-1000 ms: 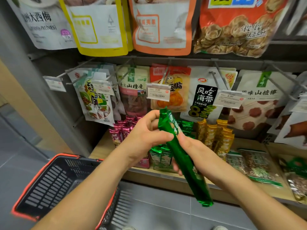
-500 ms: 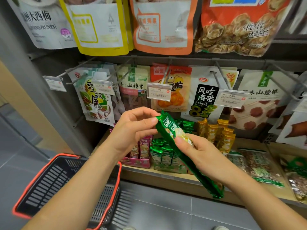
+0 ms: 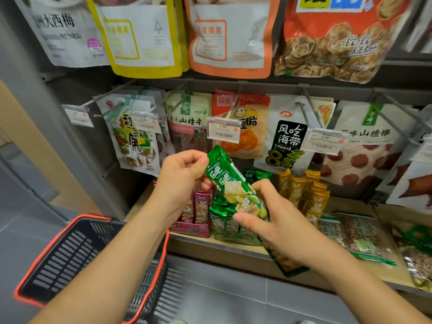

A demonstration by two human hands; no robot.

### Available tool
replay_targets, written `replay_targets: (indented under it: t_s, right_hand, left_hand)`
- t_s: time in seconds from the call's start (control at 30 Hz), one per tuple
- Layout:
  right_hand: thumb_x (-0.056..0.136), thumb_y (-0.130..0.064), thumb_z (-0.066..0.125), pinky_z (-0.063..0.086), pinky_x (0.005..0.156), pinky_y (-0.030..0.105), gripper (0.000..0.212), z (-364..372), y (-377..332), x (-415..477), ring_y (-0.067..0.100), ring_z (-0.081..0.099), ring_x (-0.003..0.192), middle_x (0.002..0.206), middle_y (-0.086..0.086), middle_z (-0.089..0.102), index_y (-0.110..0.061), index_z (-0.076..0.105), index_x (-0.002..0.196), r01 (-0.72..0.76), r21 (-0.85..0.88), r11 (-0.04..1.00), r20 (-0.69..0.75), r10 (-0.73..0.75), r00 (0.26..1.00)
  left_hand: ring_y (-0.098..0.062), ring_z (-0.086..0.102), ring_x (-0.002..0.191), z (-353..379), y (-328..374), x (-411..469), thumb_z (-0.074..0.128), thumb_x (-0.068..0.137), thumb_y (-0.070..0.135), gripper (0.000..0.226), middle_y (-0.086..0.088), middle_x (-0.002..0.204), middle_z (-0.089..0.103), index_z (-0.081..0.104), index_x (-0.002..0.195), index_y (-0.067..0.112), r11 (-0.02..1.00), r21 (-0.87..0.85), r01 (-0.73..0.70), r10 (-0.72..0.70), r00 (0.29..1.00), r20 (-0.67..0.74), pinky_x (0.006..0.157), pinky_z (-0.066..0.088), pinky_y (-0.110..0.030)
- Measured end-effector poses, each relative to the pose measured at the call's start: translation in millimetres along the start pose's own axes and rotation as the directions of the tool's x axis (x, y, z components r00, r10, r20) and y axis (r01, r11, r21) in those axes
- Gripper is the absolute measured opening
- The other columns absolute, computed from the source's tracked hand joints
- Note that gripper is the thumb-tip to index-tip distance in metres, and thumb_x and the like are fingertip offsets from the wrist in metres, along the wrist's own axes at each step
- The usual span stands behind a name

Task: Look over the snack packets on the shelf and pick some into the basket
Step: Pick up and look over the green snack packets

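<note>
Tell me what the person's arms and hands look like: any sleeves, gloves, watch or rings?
Both are bare. The left hand and right hand wear no gloves, and no rings show on the fingers. The left forearm and right forearm show no sleeve, watch, bracelet or marking as far as the frame reaches.

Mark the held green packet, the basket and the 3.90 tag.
green packet (image 3: pixel 228 181), head view, printed front, upper half.
basket (image 3: pixel 70 258), head view, slotted inner wall.
3.90 tag (image 3: pixel 223 130), head view, middle of the label.
</note>
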State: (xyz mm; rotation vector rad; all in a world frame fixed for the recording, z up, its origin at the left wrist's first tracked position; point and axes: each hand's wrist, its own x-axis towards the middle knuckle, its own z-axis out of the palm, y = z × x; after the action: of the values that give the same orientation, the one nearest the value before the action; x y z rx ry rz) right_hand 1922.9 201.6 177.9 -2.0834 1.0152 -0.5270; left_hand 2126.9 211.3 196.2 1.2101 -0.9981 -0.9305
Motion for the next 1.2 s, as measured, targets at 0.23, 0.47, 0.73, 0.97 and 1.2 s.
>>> replay_targets:
  t_s: [0.23, 0.47, 0.73, 0.97, 1.2]
  right_hand:
    - [0.091, -0.050, 0.056, 0.054, 0.058, 0.033, 0.041, 10.1, -2.7, -4.7, 0.008, 0.062, 0.069, 0.093, -0.012, 0.062, -0.038, 0.022, 0.112, -0.001, -0.282, 0.959, -0.122, -0.034, 0.992]
    - [0.087, -0.069, 0.032, 0.040, 0.052, 0.028, 0.043, 17.9, -4.6, -4.7, 0.006, 0.054, 0.063, 0.080, -0.014, 0.056, -0.041, 0.028, 0.119, 0.051, -0.203, 0.978, -0.099, -0.072, 0.992]
    - [0.089, -0.055, 0.029, 0.045, 0.074, 0.037, 0.042, 12.0, -6.8, -1.5, 0.009, 0.052, 0.072, 0.080, -0.005, 0.054, -0.022, 0.055, 0.088, -0.079, 0.240, 0.967, 0.047, 0.070, 0.996]
    - [0.088, -0.060, 0.025, 0.040, 0.064, 0.020, 0.050, 23.0, -4.0, 1.7, 0.001, 0.055, 0.072, 0.081, -0.009, 0.061, -0.025, 0.061, 0.094, -0.081, 0.246, 0.966, -0.089, 0.105, 0.990]
    - [0.089, -0.061, 0.023, 0.043, 0.067, 0.023, 0.057, 20.5, 4.2, 4.8, 0.003, 0.057, 0.074, 0.083, -0.007, 0.064, -0.024, 0.065, 0.100, -0.120, 0.246, 0.962, -0.075, 0.143, 0.987]
  left_hand:
    - [-0.008, 0.058, 0.062, -5.5, 0.8, -1.1, 0.071, 0.077, 0.044, 0.018, 0.001, 0.078, 0.067, 0.072, 0.079, 0.025, 0.993, -0.028, 0.119, -0.112, 0.978, 0.177, 0.050, 0.048, -0.020]
    - [-0.004, 0.061, 0.061, 5.1, -4.4, 1.5, 0.064, 0.087, 0.015, 0.027, 0.002, 0.064, 0.066, 0.073, 0.063, 0.019, 0.998, 0.025, 0.055, -0.052, 0.995, -0.081, 0.056, 0.052, -0.022]
    - [-0.001, 0.061, 0.064, -6.5, -13.6, 8.8, 0.065, 0.090, 0.025, 0.025, 0.007, 0.065, 0.067, 0.075, 0.067, 0.022, 0.993, -0.100, 0.061, -0.079, 0.980, -0.184, 0.060, 0.051, -0.017]
    - [-0.008, 0.067, 0.075, 15.8, -24.6, 0.2, 0.080, 0.057, 0.041, 0.049, 0.005, 0.081, 0.072, 0.064, 0.096, 0.014, 0.969, -0.212, 0.126, -0.140, 0.989, -0.049, 0.065, 0.051, -0.023]
    - [-0.024, 0.057, 0.075, 26.9, -39.0, -8.8, 0.082, 0.058, 0.041, 0.053, -0.011, 0.085, 0.069, 0.064, 0.095, 0.007, 0.931, -0.222, 0.289, -0.268, 0.956, 0.123, 0.063, 0.043, -0.029]
